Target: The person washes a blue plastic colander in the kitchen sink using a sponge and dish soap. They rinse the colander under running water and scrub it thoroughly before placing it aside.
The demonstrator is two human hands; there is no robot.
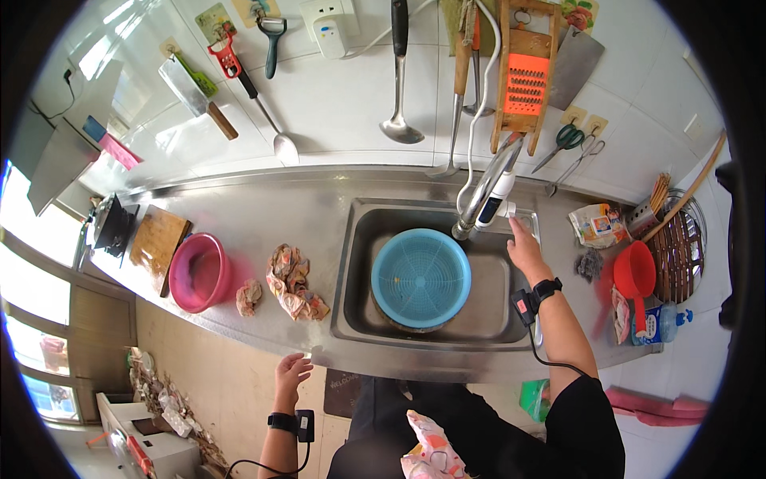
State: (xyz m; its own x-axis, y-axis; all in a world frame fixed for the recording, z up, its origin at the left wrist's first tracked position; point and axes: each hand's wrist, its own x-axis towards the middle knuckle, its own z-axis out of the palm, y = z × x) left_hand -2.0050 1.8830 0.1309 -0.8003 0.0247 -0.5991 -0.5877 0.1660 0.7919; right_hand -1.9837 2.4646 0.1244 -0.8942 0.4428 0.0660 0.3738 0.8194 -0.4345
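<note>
A blue plastic strainer basket (421,279) sits in the stainless steel sink (499,275). My right hand (528,248) reaches over the sink's right side, its fingertips close to the white handle (507,209) of the faucet (491,185); whether they touch it I cannot tell. Nothing is held in that hand. My left hand (292,372) hangs in front of the counter's front edge, fingers apart and holding nothing. Left of the sink lie a crumpled patterned cloth (293,284) and a smaller crumpled cloth (248,297). A pink plastic basin (200,273) stands farther left.
At the left are a wooden cutting board (157,239) and a gas stove (111,224). A red plastic ladle (634,269), a plastic bottle (658,323) and a grey scrubber (589,265) are on the right. A cleaver (194,90), scissors (565,141) and a grater (526,84) hang on the wall.
</note>
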